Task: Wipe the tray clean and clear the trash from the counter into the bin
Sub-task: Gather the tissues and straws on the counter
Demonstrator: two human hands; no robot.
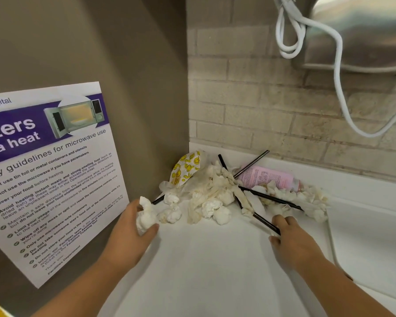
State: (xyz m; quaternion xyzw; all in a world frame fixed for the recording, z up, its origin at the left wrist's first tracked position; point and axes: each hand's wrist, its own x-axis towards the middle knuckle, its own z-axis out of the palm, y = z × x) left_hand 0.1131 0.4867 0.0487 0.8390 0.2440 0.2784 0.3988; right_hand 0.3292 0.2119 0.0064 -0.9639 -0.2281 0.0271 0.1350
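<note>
A heap of trash lies in the back corner of the white counter (206,266): crumpled white tissues (212,208), several black straws (270,197), a yellow smiley-face wrapper (185,168) and a pink packet (268,177). My left hand (133,232) is closed around a wad of tissue (145,216) at the heap's left edge. My right hand (290,239) grips the near end of a black straw (264,223) at the heap's front right. No tray and no bin are in view.
A grey side panel with a microwave safety notice (48,175) stands on the left. Tiled wall (261,106) runs behind the heap. A metal wall unit (361,33) with a looping white cord (343,88) hangs at upper right. A sink edge (366,243) lies on the right.
</note>
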